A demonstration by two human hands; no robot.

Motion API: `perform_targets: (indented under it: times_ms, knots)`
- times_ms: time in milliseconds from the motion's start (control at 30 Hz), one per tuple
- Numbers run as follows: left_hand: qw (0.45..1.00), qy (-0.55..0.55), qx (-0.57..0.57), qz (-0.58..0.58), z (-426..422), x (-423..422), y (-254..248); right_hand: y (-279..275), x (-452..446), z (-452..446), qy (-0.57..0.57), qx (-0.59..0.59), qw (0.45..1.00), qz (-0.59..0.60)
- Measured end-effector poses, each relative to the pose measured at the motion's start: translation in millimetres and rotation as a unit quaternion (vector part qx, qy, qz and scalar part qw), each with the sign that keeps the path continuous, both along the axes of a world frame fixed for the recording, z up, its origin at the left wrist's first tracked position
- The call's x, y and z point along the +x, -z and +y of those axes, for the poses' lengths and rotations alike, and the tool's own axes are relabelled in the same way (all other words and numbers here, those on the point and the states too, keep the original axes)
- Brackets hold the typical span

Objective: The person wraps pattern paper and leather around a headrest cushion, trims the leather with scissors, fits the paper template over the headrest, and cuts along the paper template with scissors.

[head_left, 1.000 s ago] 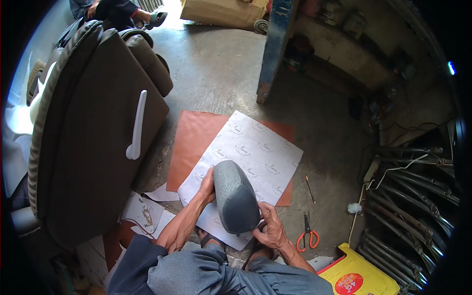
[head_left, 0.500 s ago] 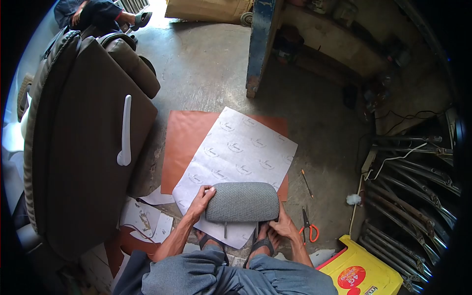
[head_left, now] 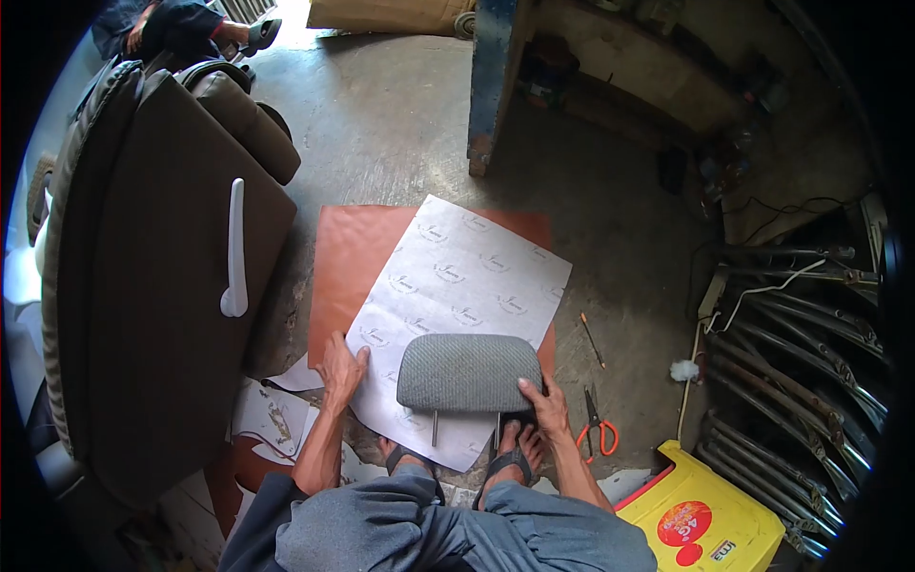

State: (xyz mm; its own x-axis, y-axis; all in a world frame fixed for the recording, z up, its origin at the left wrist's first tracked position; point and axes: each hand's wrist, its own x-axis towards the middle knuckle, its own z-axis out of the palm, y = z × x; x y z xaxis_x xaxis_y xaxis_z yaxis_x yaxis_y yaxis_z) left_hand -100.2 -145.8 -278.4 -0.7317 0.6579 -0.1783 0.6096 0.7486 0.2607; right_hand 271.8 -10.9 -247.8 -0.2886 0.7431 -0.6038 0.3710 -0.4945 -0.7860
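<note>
A grey fabric headrest (head_left: 469, 374) with two metal posts sits over a white printed sheet (head_left: 453, 272). My right hand (head_left: 547, 408) grips its lower right corner, thumb on the front face and the other fingers mostly hidden behind. My left hand (head_left: 343, 370) is off the headrest, at the left edge of the sheet, with the thumb apart from the fingers. Beneath the sheet lies a reddish-brown piece of leather-like material (head_left: 348, 248). To the right, scissors with orange handles (head_left: 597, 431) and a thin pen-like stick (head_left: 593, 340) rest on the floor.
A large dark brown seat (head_left: 162, 276) with a white lever (head_left: 236, 253) stands at left. Metal tube frames (head_left: 777, 381) and a yellow box (head_left: 710, 515) are on the right. Scraps (head_left: 272, 419) lie near my left arm. Another person (head_left: 162, 33) sits at upper left.
My left hand has let go of the headrest and moved left to the sheet's edge. My right hand has shifted its thumb onto the headrest's front, which now appears tilted differently.
</note>
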Motion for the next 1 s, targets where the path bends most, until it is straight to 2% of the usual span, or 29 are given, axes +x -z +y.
perform_targets:
  times_ms: [33,67,100,133,200,233,333,400,433,467,500,533,567,600,633,667,700,767,800,833,867,900,933,967,1000]
  knots:
    - [0.995,-0.028,0.014,-0.098,-7.6,-8.1,6.3,5.4,1.3,-1.1,0.045,-0.013,0.998,0.043]
    - [0.995,-0.026,0.013,-0.098,-14.4,-19.5,11.7,10.4,3.0,-1.2,0.089,-0.026,0.992,0.088]
    - [0.962,-0.067,0.071,-0.256,-22.4,-30.7,13.8,5.2,4.0,-0.2,0.093,-0.027,0.992,0.080]
    - [0.898,-0.105,0.128,-0.407,-18.3,-32.3,-0.7,0.8,4.1,2.1,0.096,-0.028,0.992,0.082]
    - [0.939,-0.092,0.180,-0.278,-12.5,-52.3,-45.8,-4.3,6.4,7.1,0.162,0.018,0.985,0.051]
    - [0.904,-0.140,0.237,-0.326,-11.4,-65.8,-65.3,16.1,22.1,14.4,0.142,0.026,0.983,0.113]
    - [0.801,-0.145,0.383,-0.437,18.2,-66.0,-165.8,10.4,40.0,45.0,0.107,0.021,0.992,0.069]
    - [0.778,-0.123,0.403,-0.465,37.2,-56.8,-209.5,-16.2,30.8,58.3,0.108,0.006,0.992,0.070]
    - [0.778,-0.120,0.406,-0.465,48.7,-49.0,-226.5,-36.1,21.1,64.6,0.051,0.052,0.995,-0.071]
    - [0.779,-0.081,0.412,-0.466,58.7,-38.9,-241.8,-46.7,13.5,63.6,-0.007,0.093,0.973,-0.210]
    - [0.780,-0.042,0.417,-0.466,68.3,-30.9,-252.8,-47.3,8.5,56.6,-0.006,0.093,0.974,-0.207]
    - [0.764,-0.009,0.425,-0.485,76.9,-25.3,-259.3,-46.8,4.4,47.8,-0.010,0.321,0.900,-0.294]
    - [0.752,0.016,0.436,-0.494,86.6,-19.9,-266.3,-46.7,-0.9,41.1,-0.011,0.529,0.768,-0.362]
    - [0.739,0.041,0.445,-0.504,94.1,-14.7,-273.5,-50.7,-7.8,35.9,-0.011,0.530,0.768,-0.360]
    - [0.740,0.041,0.445,-0.503,98.4,-10.0,-280.6,-58.1,-14.0,29.0,-0.010,0.349,0.920,-0.180]
    - [0.717,0.064,0.452,-0.527,103.2,-5.8,-288.8,-65.8,-19.8,23.9,-0.006,0.139,0.990,0.016]
    - [0.692,0.091,0.458,-0.551,107.6,-1.1,-298.6,-71.9,-26.1,20.5,-0.001,0.142,0.990,0.017]
    - [0.688,0.126,0.431,-0.570,106.7,11.4,-330.5,-86.4,-33.5,19.8,-0.099,0.089,0.987,0.088]
    - [0.687,0.153,0.404,-0.584,103.1,17.8,-348.1,-101.2,-32.4,27.5,-0.098,0.091,0.987,0.088]
    - [0.730,0.124,0.371,-0.561,96.8,24.3,-363.9,-122.8,-30.0,36.2,-0.092,0.224,0.968,0.063]
    - [0.768,0.277,0.264,-0.513,106.5,16.3,-382.1,-144.6,-29.3,47.3,-0.084,0.353,0.931,0.038]
    - [0.765,0.435,0.181,-0.440,116.2,8.4,-400.3,-166.3,-28.0,59.0,-0.097,0.445,0.890,0.019]
    - [0.751,0.538,0.089,-0.371,124.9,8.2,-412.7,-189.1,-27.2,68.9,-0.109,0.530,0.841,-0.002]
    - [0.709,0.639,0.014,-0.296,133.6,8.0,-425.0,-212.0,-33.2,78.1,-0.124,0.597,0.793,0.013]
    - [0.681,0.677,-0.006,-0.281,139.1,19.0,-428.9,-232.8,-41.0,85.6,-0.138,0.661,0.737,0.027]
